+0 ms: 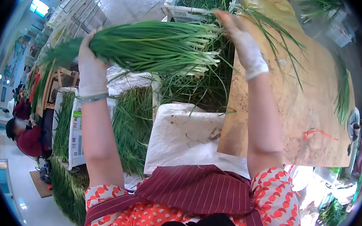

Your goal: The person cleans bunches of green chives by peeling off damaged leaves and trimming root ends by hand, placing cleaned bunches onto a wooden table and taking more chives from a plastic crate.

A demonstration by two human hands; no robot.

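A thick bunch of green chives [148,45] lies sideways in the air, with its pale cut ends to the right. My left hand [92,67], in a whitish glove, is wrapped round the leafy part of the bunch. Close to the pale ends is my right hand [243,46], also gloved, with its fingers stretched out and slightly blurred. It holds nothing that I can see. Under the bunch, more loose chives [195,91] fill a container.
To the right is a wooden board [265,114] bearing loose chives [275,29] and a red string [320,133]. A white crate [77,135] of chives stands at left, beside a white sheet [183,134]. Farther left, a person [30,140] in dark red bends forward.
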